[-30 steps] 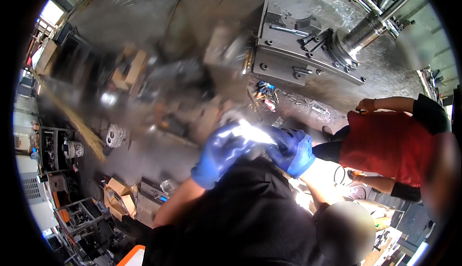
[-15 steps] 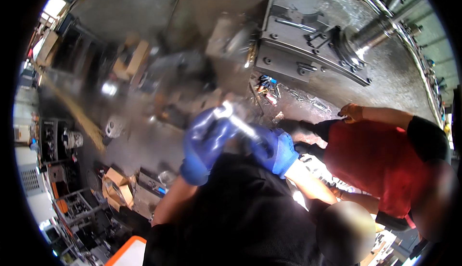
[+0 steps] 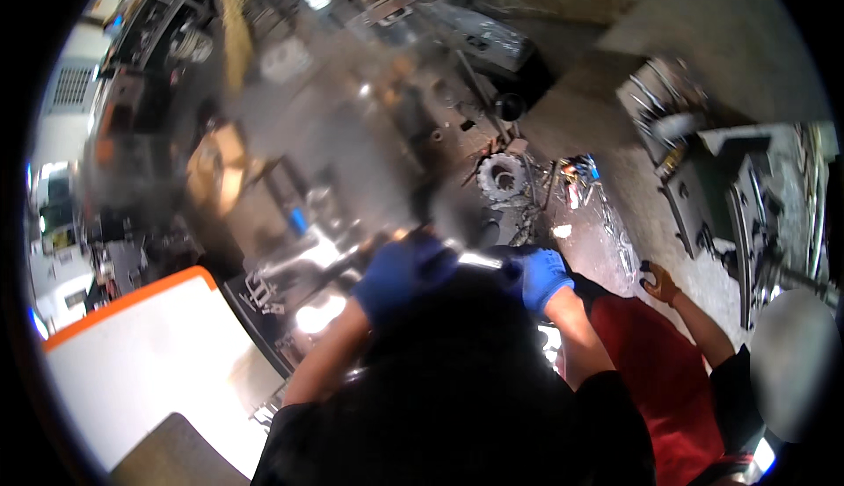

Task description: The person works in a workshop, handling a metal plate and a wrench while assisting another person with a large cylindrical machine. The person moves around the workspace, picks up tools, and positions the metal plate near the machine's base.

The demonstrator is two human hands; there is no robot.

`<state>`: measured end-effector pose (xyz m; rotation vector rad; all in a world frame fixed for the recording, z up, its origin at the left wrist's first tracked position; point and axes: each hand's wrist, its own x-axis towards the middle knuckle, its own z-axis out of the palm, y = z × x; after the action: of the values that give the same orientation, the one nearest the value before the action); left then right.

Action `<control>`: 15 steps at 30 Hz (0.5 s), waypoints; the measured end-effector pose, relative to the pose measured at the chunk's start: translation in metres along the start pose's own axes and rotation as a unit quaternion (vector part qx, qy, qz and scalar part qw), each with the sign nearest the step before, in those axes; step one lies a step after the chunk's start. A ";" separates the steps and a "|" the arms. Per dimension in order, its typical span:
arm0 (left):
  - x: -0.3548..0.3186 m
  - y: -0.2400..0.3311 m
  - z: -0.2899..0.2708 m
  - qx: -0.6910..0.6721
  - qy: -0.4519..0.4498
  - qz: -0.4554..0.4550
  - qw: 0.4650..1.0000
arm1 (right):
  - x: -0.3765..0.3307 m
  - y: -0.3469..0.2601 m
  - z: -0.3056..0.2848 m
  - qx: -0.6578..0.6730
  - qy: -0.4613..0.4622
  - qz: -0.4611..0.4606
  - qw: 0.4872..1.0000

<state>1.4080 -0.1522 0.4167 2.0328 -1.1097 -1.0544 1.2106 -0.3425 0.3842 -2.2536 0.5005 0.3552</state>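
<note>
My left hand (image 3: 400,277), in a blue glove, is closed around one end of a shiny metal bar (image 3: 479,260). At its other end my right hand (image 3: 540,277), gloved in blue too, is closed as well. The bar lies roughly level in front of my dark clothing, and glare and blur hide its exact kind. Part of the left fingers is smeared by motion.
A white board with an orange rim (image 3: 132,310) stands at lower left. To the right is a co-worker in a red apron (image 3: 651,372), one gloved hand (image 3: 659,284) out. A toothed metal ring (image 3: 503,178), loose tools (image 3: 580,170) and a cardboard box (image 3: 220,165) lie beyond.
The view has swung left, so the white board shows more and the metal fixture sits farther right. The bar has gone from slanted to nearly level, and my hands are farther apart.
</note>
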 end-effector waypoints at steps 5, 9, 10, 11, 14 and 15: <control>-0.014 -0.033 -0.041 0.021 0.011 -0.046 0.999 | 0.065 -0.042 -0.001 -0.058 -0.083 -0.022 0.995; -0.027 -0.079 -0.084 0.005 0.080 -0.029 0.996 | 0.123 -0.094 -0.001 -0.024 -0.107 -0.066 0.992; -0.030 -0.089 -0.096 0.004 0.088 -0.029 0.996 | 0.138 -0.105 0.000 -0.011 -0.107 -0.080 0.991; -0.035 -0.095 -0.112 0.009 0.086 -0.043 0.995 | 0.156 -0.117 0.002 -0.031 -0.120 -0.079 0.989; -0.052 -0.106 -0.157 0.028 0.074 -0.081 0.994 | 0.202 -0.142 0.013 -0.032 -0.128 -0.116 0.984; -0.058 -0.113 -0.166 0.034 0.098 -0.094 0.990 | 0.221 -0.149 0.019 -0.070 -0.143 -0.137 0.978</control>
<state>1.5752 -0.0274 0.4345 2.2758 -0.8784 -0.8920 1.4725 -0.2898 0.3785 -2.3161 0.0138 0.5755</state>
